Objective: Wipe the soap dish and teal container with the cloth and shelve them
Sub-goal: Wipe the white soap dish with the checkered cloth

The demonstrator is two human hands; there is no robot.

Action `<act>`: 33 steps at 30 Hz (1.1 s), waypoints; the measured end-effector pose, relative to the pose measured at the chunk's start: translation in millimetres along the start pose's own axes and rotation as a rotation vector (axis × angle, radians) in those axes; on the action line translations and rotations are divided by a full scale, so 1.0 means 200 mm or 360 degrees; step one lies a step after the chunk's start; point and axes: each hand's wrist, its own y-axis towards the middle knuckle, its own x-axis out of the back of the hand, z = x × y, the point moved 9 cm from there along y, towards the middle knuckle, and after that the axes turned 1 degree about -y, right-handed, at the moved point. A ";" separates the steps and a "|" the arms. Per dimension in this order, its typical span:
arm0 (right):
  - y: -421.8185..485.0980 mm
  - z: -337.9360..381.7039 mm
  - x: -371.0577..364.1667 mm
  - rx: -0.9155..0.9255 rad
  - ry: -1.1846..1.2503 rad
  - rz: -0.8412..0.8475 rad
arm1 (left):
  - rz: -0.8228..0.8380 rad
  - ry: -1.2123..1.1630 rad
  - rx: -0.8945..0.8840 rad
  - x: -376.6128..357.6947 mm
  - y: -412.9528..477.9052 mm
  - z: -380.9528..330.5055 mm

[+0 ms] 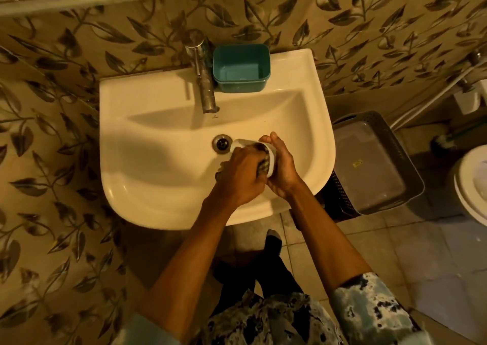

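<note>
Over the basin of the white sink (147,186), my right hand (283,169) grips a white soap dish (272,164), which is mostly hidden by both hands. My left hand (241,177) holds a dark patterned cloth (264,164) bunched against the inside of the dish. Only the dish's rim shows at the top left and right. The teal container (241,66) stands empty and upright on the sink's back ledge, just right of the tap, apart from both hands.
A metal tap (204,81) rises at the back centre of the sink, above the drain (222,144). A grey lidded basket (376,163) stands on the floor to the right, a toilet (471,184) beyond it. Patterned wall tiles surround the sink; a ledge runs along the top.
</note>
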 end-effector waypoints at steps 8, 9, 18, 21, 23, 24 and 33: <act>-0.04 0.02 -0.04 -0.0001 -0.0009 0.0037 | -0.0337 0.0006 -0.0163 0.08 0.01 -0.03; -0.05 0.02 -0.05 0.0005 0.0012 0.0029 | -0.0493 0.0029 -0.0084 0.13 0.01 0.00; -0.07 0.07 -0.07 0.0222 -0.0068 -0.0005 | -0.0937 -0.0311 0.0591 0.25 -0.01 0.16; -0.06 0.10 0.00 0.0248 -0.0092 -0.0107 | -0.0600 -0.0436 0.0348 0.13 0.03 0.03; -0.06 0.12 0.04 0.0269 -0.0071 -0.0135 | -0.0365 -0.0451 0.0164 0.08 0.05 -0.04; -0.07 0.13 0.06 0.0291 -0.0063 -0.0150 | -0.0277 -0.0463 0.0078 0.06 0.04 -0.07; -0.10 0.12 0.01 0.0109 -0.0036 0.0013 | -0.0418 0.0614 -0.0641 0.13 0.03 -0.13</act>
